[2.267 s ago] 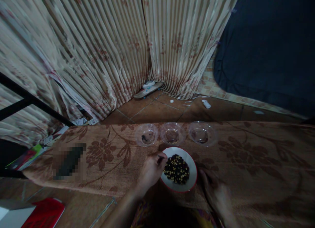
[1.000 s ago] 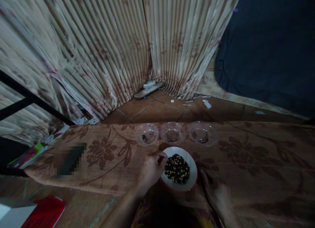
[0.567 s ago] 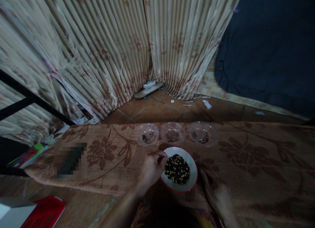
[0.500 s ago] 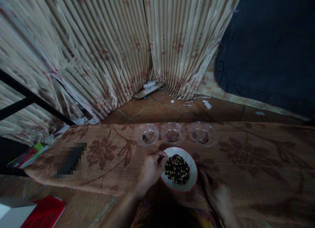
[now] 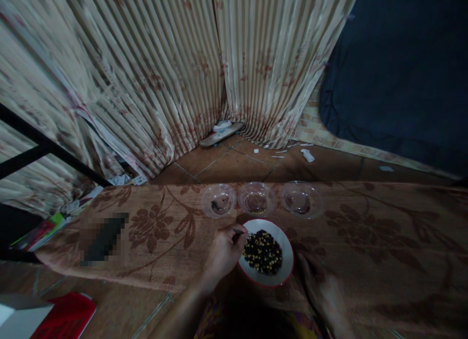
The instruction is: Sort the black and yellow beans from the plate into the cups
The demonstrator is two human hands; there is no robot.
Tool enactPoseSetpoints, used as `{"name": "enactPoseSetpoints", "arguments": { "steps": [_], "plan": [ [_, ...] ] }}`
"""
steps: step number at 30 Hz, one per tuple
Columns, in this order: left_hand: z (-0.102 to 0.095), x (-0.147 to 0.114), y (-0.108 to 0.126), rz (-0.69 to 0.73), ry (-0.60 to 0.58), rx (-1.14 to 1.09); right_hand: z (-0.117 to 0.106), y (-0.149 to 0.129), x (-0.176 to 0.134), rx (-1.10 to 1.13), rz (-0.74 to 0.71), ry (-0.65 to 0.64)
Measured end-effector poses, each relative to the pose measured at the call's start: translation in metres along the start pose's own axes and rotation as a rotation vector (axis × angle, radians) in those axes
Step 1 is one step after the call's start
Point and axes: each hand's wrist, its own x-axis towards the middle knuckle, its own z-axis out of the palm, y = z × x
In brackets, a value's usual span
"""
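Note:
My left hand (image 5: 224, 251) is closed in a pinch on a thin metal utensil (image 5: 239, 231), whose tip reaches over the left rim of a white bowl (image 5: 287, 255). Whether it is a spoon or tweezers I cannot make out. The bowl has a red rim and holds mixed dark and yellow beans or kernels (image 5: 263, 252). To the right of the bowl, my right hand (image 5: 321, 288) lies low over the cloth, fingers stretched out, holding nothing that shows. Beyond the bowl stand a left clear cup (image 5: 226, 213) with some dark bits, a middle one (image 5: 270, 209) with yellow bits, and a right one (image 5: 313, 209) with dark-reddish bits.
A brown flowered cloth (image 5: 161, 261) covers the low table. A blurred-out dark object (image 5: 106, 239) lies on its left part. A red and white box (image 5: 69, 314) is at the lower left. Striped curtains (image 5: 164, 75), a skateboard (image 5: 221, 134) and small white litter (image 5: 307, 155) are behind.
Almost nothing differs. My left hand and the utensil stay at the bowl's left rim, with only a very slight shift; my right hand keeps its place.

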Motion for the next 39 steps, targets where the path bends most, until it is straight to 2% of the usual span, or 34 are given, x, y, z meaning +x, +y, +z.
{"name": "enactPoseSetpoints", "arguments": {
  "steps": [11, 17, 21, 24, 28, 33, 39],
  "plan": [
    [-0.006, 0.015, 0.001, 0.009, 0.041, -0.049, -0.001, -0.001, 0.001, 0.012, -0.018, 0.011],
    [-0.011, 0.050, 0.002, 0.064, 0.100, -0.130, 0.000, -0.001, 0.001, 0.044, -0.037, 0.014],
    [-0.009, 0.077, -0.010, 0.087, 0.140, -0.147, 0.001, -0.001, 0.001, 0.040, -0.032, 0.003],
    [-0.006, 0.087, -0.020, 0.090, 0.158, -0.133, 0.003, 0.000, 0.000, 0.024, -0.013, 0.000],
    [-0.006, 0.075, -0.019, 0.065, 0.144, -0.152, 0.003, 0.000, 0.001, 0.007, -0.015, 0.006],
    [-0.008, 0.037, 0.002, 0.002, 0.071, -0.228, 0.000, -0.003, 0.002, 0.033, -0.041, 0.013],
    [0.003, 0.009, 0.008, -0.012, -0.026, -0.175, 0.001, -0.001, 0.001, 0.016, -0.047, 0.023]
  ]
}}
